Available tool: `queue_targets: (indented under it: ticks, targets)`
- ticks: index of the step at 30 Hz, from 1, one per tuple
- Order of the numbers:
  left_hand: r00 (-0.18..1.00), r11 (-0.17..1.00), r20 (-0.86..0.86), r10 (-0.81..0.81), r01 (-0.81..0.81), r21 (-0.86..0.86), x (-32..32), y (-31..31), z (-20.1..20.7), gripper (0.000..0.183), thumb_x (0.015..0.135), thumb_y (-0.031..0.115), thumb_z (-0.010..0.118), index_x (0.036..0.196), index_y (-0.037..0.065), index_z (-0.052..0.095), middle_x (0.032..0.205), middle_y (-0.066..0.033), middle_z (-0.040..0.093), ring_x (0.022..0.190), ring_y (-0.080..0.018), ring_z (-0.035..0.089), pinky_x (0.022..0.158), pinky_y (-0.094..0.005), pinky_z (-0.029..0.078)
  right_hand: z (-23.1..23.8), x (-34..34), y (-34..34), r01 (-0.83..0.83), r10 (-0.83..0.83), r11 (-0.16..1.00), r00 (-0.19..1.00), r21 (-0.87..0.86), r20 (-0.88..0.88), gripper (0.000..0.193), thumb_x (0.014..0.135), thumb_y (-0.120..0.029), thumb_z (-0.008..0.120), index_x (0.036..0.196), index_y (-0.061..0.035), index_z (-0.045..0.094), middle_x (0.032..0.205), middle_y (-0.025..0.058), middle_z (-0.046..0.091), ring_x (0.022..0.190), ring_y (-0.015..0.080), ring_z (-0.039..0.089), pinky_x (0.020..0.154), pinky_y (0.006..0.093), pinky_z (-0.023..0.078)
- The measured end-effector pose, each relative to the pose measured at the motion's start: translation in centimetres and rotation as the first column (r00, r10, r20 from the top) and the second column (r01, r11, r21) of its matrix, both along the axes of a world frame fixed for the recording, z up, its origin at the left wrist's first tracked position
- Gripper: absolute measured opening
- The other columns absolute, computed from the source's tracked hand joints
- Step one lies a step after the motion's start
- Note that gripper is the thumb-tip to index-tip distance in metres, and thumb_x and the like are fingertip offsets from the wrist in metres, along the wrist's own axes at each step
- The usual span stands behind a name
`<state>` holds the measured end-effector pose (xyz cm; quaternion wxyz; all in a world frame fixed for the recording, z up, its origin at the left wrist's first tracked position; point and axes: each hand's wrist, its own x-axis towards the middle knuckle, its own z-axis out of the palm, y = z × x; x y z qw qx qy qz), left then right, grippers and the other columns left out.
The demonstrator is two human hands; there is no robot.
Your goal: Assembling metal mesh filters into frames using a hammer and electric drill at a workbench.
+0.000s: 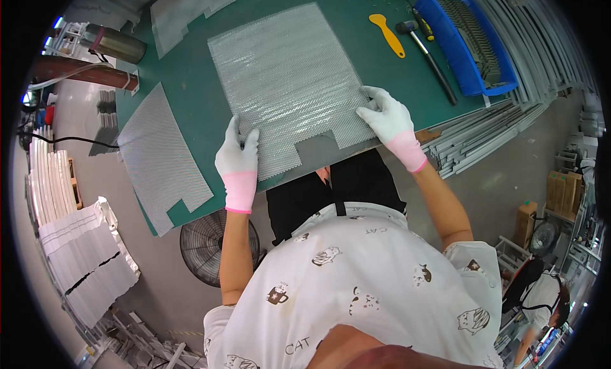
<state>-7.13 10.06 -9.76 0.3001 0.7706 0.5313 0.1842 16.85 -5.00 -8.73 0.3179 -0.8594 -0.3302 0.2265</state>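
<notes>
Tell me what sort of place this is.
Probably a workshop or small factory floor for making mesh screens: a notched mesh sheet lies on the green worktable, with a mallet nearby and long grey profiles stacked to the right.

White gloves (389, 119), pink cuffs (239, 189); cat-print shirt (398, 273); black trousers (369, 181).

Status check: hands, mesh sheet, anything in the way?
Left hand and right hand at opposite edges of mesh sheet. Sheet over green table, no tools on it. Hammer and blue bin off to its right.
</notes>
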Motion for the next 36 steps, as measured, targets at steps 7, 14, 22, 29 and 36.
queue_targets:
  ticks: [7,14,22,29,36]
  targets:
    - [0.794,0.967,-0.598,0.112,0.051,0.248,4.1,0.4,3.3,0.062,0.075,0.029,0.072,0.129,0.014,0.046,0.12,-0.0129,0.053,0.105,-0.0293,0.056,0.081,-0.0429,0.049,2.4,0.6,1.4,-0.252,0.491,0.862,0.632,-0.44,0.6,0.046,0.078,-0.032,0.066,0.12,-0.0142,0.057,0.099,0.0108,0.057,0.09,0.0281,0.056,0.073,0.0377,0.048]
    - [0.799,0.705,-0.511,-0.318,0.56,0.436,3.6,2.7,0.9,0.016,0.077,0.016,0.056,0.087,0.022,0.067,0.089,0.0011,0.061,0.098,-0.021,0.058,0.086,-0.0402,0.041,3.5,7.0,2.5,-0.782,0.86,0.5,0.397,-0.373,0.322,0.043,0.091,-0.032,0.043,0.124,-0.0061,0.053,0.137,0.013,0.045,0.105,0.0382,0.048,0.093,0.0428,0.04]
    - [0.892,0.711,0.257,-0.372,0.096,0.696,-3.0,8.7,1.5,0.037,0.068,-0.005,0.05,0.098,0.009,0.066,0.096,-0.011,0.067,0.089,-0.0307,0.063,0.082,-0.0374,0.049,4.6,1.9,4.5,-0.599,0.743,0.655,0.399,-0.461,0.538,0.061,0.064,-0.027,0.079,0.12,-0.0148,0.057,0.108,0.0082,0.06,0.1,0.027,0.053,0.085,0.0389,0.042]
    - [0.471,0.798,-0.653,0.593,-0.452,0.399,-26.3,12.8,1.1,0.074,0.065,0.053,0.076,0.111,-0.002,0.058,0.104,-0.0162,0.065,0.101,-0.0306,0.061,0.084,-0.0382,0.05,6.0,1.2,6.8,-0.554,0.856,0.511,0.259,-0.657,0.447,0.06,0.066,-0.029,0.077,0.122,-0.0169,0.058,0.098,0.0084,0.06,0.096,0.0253,0.055,0.082,0.0358,0.042]
    - [0.914,0.913,0.07,0.399,-0.389,-0.124,-30.2,12.1,3.6,0.035,0.08,0.026,0.069,0.093,-0.006,0.064,0.078,-0.0052,0.062,0.073,-0.0109,0.057,0.064,-0.0261,0.046,4.7,2.7,6.0,-0.598,0.815,0.57,0.32,-0.564,0.484,0.057,0.066,-0.024,0.076,0.12,-0.0143,0.059,0.096,0.0108,0.059,0.096,0.0279,0.055,0.082,0.0377,0.043]
